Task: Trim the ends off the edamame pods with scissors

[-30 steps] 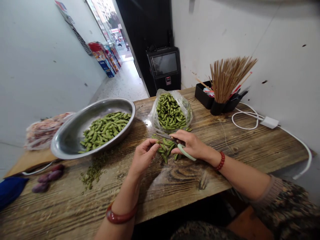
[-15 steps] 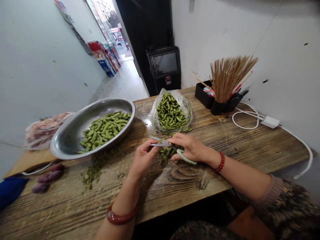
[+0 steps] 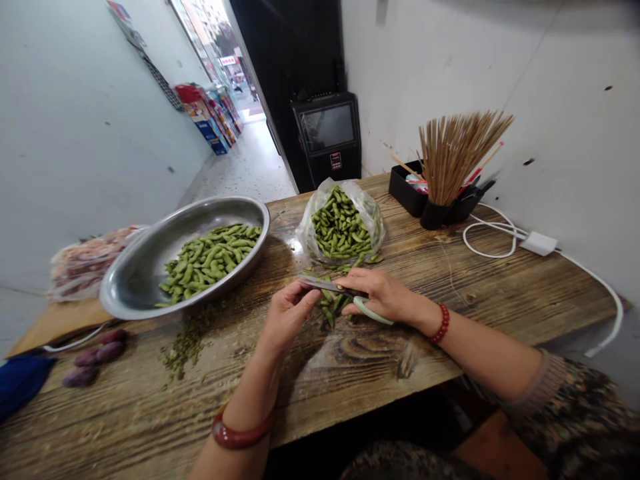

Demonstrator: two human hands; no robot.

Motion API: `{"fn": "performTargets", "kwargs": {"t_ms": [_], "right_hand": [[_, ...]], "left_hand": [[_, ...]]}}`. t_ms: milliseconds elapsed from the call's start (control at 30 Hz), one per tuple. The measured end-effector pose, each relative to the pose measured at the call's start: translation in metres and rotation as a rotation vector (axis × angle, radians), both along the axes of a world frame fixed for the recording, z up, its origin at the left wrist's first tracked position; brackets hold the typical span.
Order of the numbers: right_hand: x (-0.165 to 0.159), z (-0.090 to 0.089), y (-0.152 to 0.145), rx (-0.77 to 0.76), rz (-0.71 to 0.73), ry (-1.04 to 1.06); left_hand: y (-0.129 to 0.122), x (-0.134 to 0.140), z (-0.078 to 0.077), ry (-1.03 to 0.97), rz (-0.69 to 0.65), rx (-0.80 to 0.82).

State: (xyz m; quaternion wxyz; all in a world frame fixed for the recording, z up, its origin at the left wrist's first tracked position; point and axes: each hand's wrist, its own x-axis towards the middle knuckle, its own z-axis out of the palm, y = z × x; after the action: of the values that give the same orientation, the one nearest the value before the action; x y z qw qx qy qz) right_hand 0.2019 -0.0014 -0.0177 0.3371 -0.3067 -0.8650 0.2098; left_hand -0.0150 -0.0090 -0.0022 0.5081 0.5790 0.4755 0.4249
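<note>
My right hand (image 3: 383, 293) grips a pair of scissors (image 3: 330, 288) with pale green handles, blades pointing left. My left hand (image 3: 287, 313) pinches a green edamame pod at the blade tips; the pod is mostly hidden by my fingers. Under both hands lies a small pile of edamame pods (image 3: 333, 303) on the wooden table (image 3: 475, 280). A clear plastic bag of pods (image 3: 341, 223) stands just behind my hands. To the left a large metal basin (image 3: 135, 273) holds several trimmed pods.
Green trimmings (image 3: 187, 343) litter the table below the basin. A black holder of bamboo skewers (image 3: 450, 173) and a white charger cable (image 3: 500, 237) sit at the back right. Purple sweet potatoes (image 3: 95, 357), a blue cloth (image 3: 20, 383) and a bagged item (image 3: 85, 260) lie far left.
My right hand lifted the scissors from the pile and brought the blades to the pod pinched in my left hand; the blades now sit closer together there.
</note>
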Motion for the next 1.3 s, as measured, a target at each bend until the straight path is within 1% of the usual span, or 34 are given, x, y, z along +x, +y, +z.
{"fn": "performTargets", "kwargs": {"t_ms": [67, 167, 233, 400, 500, 800, 900, 1000, 1300], "right_hand": [[0.000, -0.001, 0.002, -0.015, -0.021, 0.036], [0.001, -0.004, 0.006, -0.035, -0.101, 0.084], [0.001, -0.006, 0.007, -0.037, -0.130, 0.102], [0.002, -0.009, 0.008, -0.016, -0.142, 0.110], [0.002, -0.009, 0.008, -0.021, -0.142, 0.112], [0.002, -0.010, 0.006, -0.010, -0.128, 0.123], [0.001, -0.010, 0.006, -0.013, -0.108, 0.121], [0.001, -0.010, 0.006, -0.015, -0.095, 0.108], [0.001, -0.009, 0.005, -0.010, -0.099, 0.094]], "left_hand": [[-0.001, 0.000, 0.001, -0.019, 0.021, -0.020], [-0.001, 0.000, 0.001, -0.039, 0.036, -0.028], [0.000, -0.001, 0.001, -0.036, 0.029, 0.001], [0.003, -0.005, 0.002, -0.024, -0.031, 0.111], [0.003, -0.006, 0.002, -0.023, -0.048, 0.141], [0.001, -0.005, 0.001, -0.023, 0.004, 0.048], [0.001, -0.004, 0.002, -0.063, 0.018, -0.007], [0.001, -0.002, 0.003, -0.111, -0.001, -0.057], [0.001, -0.001, 0.005, -0.129, 0.009, -0.074]]}}
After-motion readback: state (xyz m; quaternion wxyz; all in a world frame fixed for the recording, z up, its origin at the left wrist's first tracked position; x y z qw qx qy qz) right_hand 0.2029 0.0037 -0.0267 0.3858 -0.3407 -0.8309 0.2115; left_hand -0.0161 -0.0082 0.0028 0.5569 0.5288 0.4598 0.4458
